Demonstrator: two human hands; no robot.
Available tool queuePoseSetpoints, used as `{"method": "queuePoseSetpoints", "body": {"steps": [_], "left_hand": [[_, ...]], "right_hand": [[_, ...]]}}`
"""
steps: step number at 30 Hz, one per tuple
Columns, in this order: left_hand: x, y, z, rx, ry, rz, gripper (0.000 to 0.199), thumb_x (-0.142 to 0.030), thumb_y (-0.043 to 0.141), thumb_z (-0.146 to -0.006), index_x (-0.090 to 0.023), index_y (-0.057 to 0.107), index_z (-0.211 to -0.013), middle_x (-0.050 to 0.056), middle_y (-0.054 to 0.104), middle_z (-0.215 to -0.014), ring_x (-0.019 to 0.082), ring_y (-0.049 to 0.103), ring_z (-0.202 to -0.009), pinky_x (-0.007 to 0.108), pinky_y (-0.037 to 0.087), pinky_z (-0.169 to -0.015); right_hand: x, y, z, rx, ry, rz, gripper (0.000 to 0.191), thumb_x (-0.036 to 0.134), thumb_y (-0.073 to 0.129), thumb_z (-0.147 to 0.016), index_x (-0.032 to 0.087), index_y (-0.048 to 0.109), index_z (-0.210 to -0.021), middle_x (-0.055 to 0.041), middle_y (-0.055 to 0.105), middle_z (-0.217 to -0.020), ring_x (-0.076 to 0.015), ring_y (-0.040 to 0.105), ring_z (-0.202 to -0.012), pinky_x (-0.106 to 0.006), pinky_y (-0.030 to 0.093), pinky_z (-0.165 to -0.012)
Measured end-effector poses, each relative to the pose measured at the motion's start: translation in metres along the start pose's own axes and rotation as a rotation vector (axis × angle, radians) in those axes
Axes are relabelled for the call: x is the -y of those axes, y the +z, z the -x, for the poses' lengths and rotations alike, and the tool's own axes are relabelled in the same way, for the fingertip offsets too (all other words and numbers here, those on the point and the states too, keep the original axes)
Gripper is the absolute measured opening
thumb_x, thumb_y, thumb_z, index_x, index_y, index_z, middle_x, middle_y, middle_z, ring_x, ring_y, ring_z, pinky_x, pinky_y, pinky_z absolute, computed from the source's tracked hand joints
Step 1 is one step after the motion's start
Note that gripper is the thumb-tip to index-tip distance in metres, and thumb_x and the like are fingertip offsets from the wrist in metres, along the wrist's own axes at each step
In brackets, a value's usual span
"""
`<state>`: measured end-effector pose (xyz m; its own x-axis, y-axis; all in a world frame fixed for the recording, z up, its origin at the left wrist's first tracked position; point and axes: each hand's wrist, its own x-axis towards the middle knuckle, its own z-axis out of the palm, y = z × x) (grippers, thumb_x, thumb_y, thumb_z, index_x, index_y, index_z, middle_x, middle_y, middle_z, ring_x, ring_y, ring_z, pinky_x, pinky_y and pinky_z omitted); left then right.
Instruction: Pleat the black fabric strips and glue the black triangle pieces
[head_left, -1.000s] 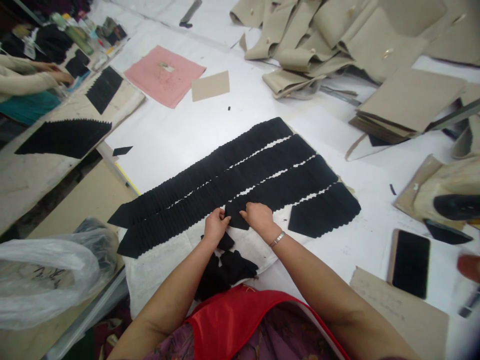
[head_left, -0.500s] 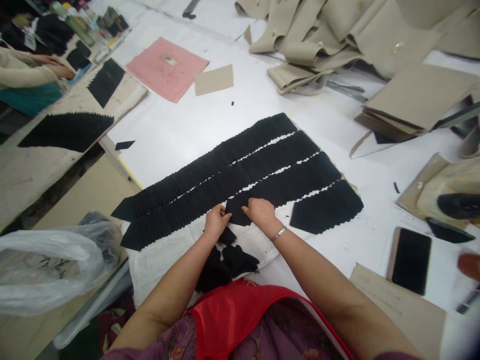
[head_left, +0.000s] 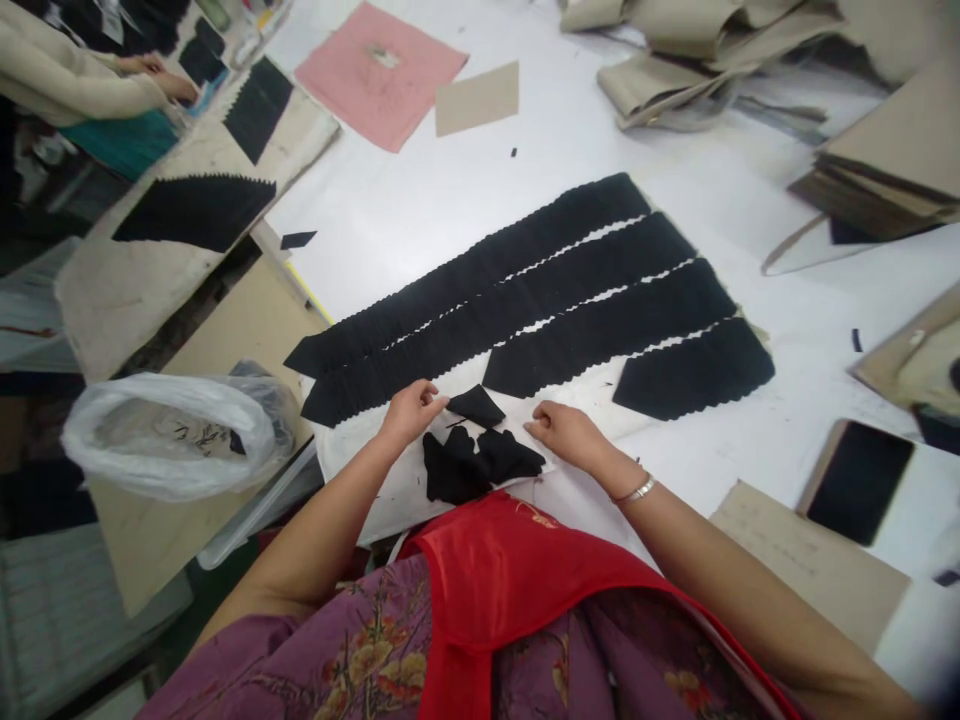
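Overlapping black fabric pieces with zigzag edges lie in long rows (head_left: 525, 250), slanting up to the right. My left hand (head_left: 409, 412) is just below the rows, thumb and finger slightly apart, beside the corner of a loose black fabric piece (head_left: 478, 405); whether it touches that corner I cannot tell. To the right, my right hand (head_left: 562, 432) hovers over the white sheet, its fingers loosely curled with nothing visible in them. Crumpled black fabric pieces (head_left: 480, 465) lie between my forearms, close to the red apron (head_left: 510, 570).
A plastic bag (head_left: 165, 480) stands at left. Beyond the rows lie a pink sheet (head_left: 375, 75) and a beige card (head_left: 477, 98). A phone (head_left: 859, 480) and beige stacks (head_left: 892, 170) are at right. A co-worker's hands (head_left: 161, 78) show at upper left.
Both hands have come away from the black piece at the end of the third row, which stays lying there. They have moved apart and toward me. The view has shifted.
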<state>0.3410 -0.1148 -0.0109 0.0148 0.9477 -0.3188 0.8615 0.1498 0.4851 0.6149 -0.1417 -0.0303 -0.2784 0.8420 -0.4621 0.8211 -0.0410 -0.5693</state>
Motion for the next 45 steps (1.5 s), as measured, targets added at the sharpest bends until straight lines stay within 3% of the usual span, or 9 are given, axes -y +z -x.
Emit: {"method": "queuePoseSetpoints", "body": {"steps": [4, 7, 12, 17, 26, 31, 36, 41, 45], "left_hand": [[0.030, 0.012, 0.047, 0.080, -0.058, 0.032, 0.021, -0.033, 0.061, -0.070, -0.019, 0.060, -0.086, 0.000, 0.061, -0.073, 0.014, 0.056, -0.067, 0.027, 0.043, -0.068], [0.039, 0.032, 0.060, -0.017, -0.170, 0.163, 0.027, -0.033, 0.062, -0.070, -0.017, 0.060, -0.091, 0.003, 0.063, -0.082, 0.014, 0.057, -0.067, 0.028, 0.045, -0.070], [0.032, 0.054, 0.035, -0.166, -0.065, 0.316, 0.045, -0.034, 0.065, -0.069, -0.015, 0.056, -0.109, 0.010, 0.059, -0.110, 0.017, 0.058, -0.088, 0.031, 0.045, -0.081], [0.025, 0.063, 0.005, -0.081, -0.125, 0.361, 0.039, -0.023, 0.068, -0.064, -0.016, 0.060, -0.101, 0.004, 0.063, -0.089, 0.015, 0.059, -0.078, 0.028, 0.046, -0.073], [0.020, 0.041, 0.023, -0.033, 0.054, 0.095, 0.007, -0.025, 0.059, -0.072, -0.018, 0.060, -0.070, 0.002, 0.061, -0.070, 0.014, 0.056, -0.070, 0.026, 0.042, -0.069], [0.020, 0.041, 0.031, 0.071, -0.043, 0.346, 0.013, -0.032, 0.053, -0.076, -0.020, 0.049, -0.077, -0.005, 0.053, -0.055, 0.011, 0.052, -0.048, 0.022, 0.041, -0.051], [0.013, 0.032, 0.037, 0.248, 0.067, 0.385, 0.012, -0.033, 0.048, -0.080, -0.022, 0.049, -0.085, -0.007, 0.051, -0.052, 0.010, 0.052, -0.046, 0.021, 0.040, -0.050], [0.002, 0.019, 0.027, 0.245, 0.271, 0.186, 0.013, -0.032, 0.055, -0.076, -0.022, 0.059, -0.083, -0.002, 0.062, -0.071, 0.013, 0.057, -0.067, 0.023, 0.043, -0.065], [0.007, 0.016, 0.016, 0.265, 0.194, 0.108, 0.025, -0.040, 0.061, -0.071, -0.021, 0.062, -0.087, 0.002, 0.063, -0.080, 0.017, 0.059, -0.075, 0.027, 0.045, -0.071]], "right_hand": [[0.008, 0.035, 0.011, -0.063, 0.071, -0.098, 0.029, 0.036, 0.056, -0.079, 0.015, 0.059, -0.098, -0.0076, 0.067, -0.090, -0.0156, 0.061, -0.079, -0.021, 0.039, -0.066], [0.023, 0.048, -0.005, -0.126, 0.180, -0.192, 0.034, 0.042, 0.051, -0.082, 0.013, 0.061, -0.096, -0.0080, 0.068, -0.081, -0.0155, 0.062, -0.075, -0.021, 0.040, -0.065], [0.044, 0.055, -0.033, 0.006, 0.206, -0.300, 0.027, 0.036, 0.053, -0.079, 0.014, 0.064, -0.069, -0.0041, 0.065, -0.058, -0.0119, 0.060, -0.055, -0.019, 0.038, -0.052], [0.052, 0.063, -0.029, 0.062, 0.208, -0.298, 0.013, 0.022, 0.054, -0.076, 0.014, 0.062, -0.070, -0.0025, 0.067, -0.063, -0.0086, 0.057, -0.048, -0.017, 0.037, -0.047], [0.059, 0.044, -0.005, -0.176, 0.092, 0.106, 0.027, 0.035, 0.046, -0.086, 0.014, 0.061, -0.095, -0.0119, 0.068, -0.085, -0.0196, 0.062, -0.081, -0.026, 0.041, -0.069], [0.067, 0.046, 0.002, 0.096, 0.030, -0.182, 0.030, 0.041, 0.046, -0.086, 0.015, 0.063, -0.083, -0.0052, 0.065, -0.072, -0.0136, 0.059, -0.062, -0.023, 0.043, -0.062], [0.080, 0.039, 0.008, -0.327, -0.213, 0.073, 0.047, 0.025, 0.057, -0.079, 0.019, 0.046, -0.124, -0.0120, 0.052, -0.119, -0.0207, 0.052, -0.102, -0.032, 0.041, -0.085], [0.085, 0.025, -0.004, -0.091, -0.319, 0.322, 0.017, 0.025, 0.048, -0.085, 0.016, 0.061, -0.090, -0.0114, 0.061, -0.090, -0.0216, 0.055, -0.091, -0.030, 0.040, -0.082], [0.073, 0.024, -0.009, -0.137, -0.167, 0.091, 0.019, 0.031, 0.044, -0.088, 0.018, 0.058, -0.090, -0.0073, 0.063, -0.087, -0.0176, 0.058, -0.084, -0.026, 0.041, -0.074]]}}
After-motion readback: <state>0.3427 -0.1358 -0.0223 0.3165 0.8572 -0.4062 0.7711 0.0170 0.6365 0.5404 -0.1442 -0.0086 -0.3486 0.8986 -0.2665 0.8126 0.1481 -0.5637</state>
